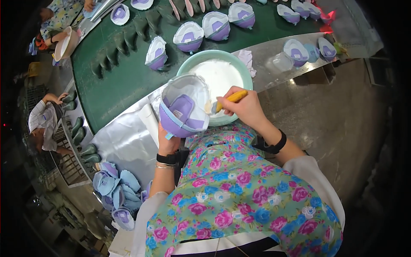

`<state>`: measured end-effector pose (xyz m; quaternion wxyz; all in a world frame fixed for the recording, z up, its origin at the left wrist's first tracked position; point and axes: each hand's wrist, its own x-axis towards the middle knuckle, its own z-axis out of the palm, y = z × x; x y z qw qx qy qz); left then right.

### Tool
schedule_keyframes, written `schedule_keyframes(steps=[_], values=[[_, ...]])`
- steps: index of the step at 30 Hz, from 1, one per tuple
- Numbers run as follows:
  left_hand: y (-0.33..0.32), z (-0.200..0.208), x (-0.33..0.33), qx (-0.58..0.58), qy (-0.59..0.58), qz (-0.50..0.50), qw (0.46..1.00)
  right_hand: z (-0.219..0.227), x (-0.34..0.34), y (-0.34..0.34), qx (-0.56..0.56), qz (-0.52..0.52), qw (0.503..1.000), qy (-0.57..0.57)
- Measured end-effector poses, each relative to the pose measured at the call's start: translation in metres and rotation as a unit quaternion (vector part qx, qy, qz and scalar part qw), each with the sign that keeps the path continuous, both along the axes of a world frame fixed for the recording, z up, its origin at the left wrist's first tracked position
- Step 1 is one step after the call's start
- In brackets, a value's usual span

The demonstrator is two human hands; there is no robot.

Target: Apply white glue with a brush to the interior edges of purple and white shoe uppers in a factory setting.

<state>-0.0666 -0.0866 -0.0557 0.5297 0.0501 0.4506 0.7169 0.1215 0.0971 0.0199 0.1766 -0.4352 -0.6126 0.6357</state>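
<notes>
My left hand [168, 143] is closed round the underside of a purple and white shoe upper [180, 122] with light blue trim, its opening tilted up toward me. Between the fingers of my right hand [246, 111] is a brush [234, 97] with a yellow handle. Its pale bristles meet or nearly touch the upper's right edge; I cannot tell which. Just behind and below them stands a mint-green basin [247, 73] of thick white liquid, partly covered by the upper and my right hand.
Along the green conveyor belt [98, 90] stand several similar uppers [188, 36] and dark green shoe lasts [128, 38]. More uppers [295, 51] sit on the metal ledge at right. A pile of blue and purple pieces [115, 184] lies at lower left. Co-workers [45, 122] are at the far left.
</notes>
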Motion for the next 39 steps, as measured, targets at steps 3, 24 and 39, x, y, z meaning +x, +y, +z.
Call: schedule_keyframes(steps=[3,24,39], values=[[0.021,0.021,0.010,-0.042,0.106,0.071,0.991,0.026,0.000,-0.009,-0.104,0.012,0.994,0.035],[-0.006,0.026,-0.014,-0.025,-0.182,-0.072,0.980,0.077,-0.089,-0.005,0.149,0.373,0.880,0.253],[-0.021,-0.063,-0.143,-0.065,-0.107,0.010,0.992,-0.009,-0.021,0.037,-0.051,-0.040,0.997,0.032]])
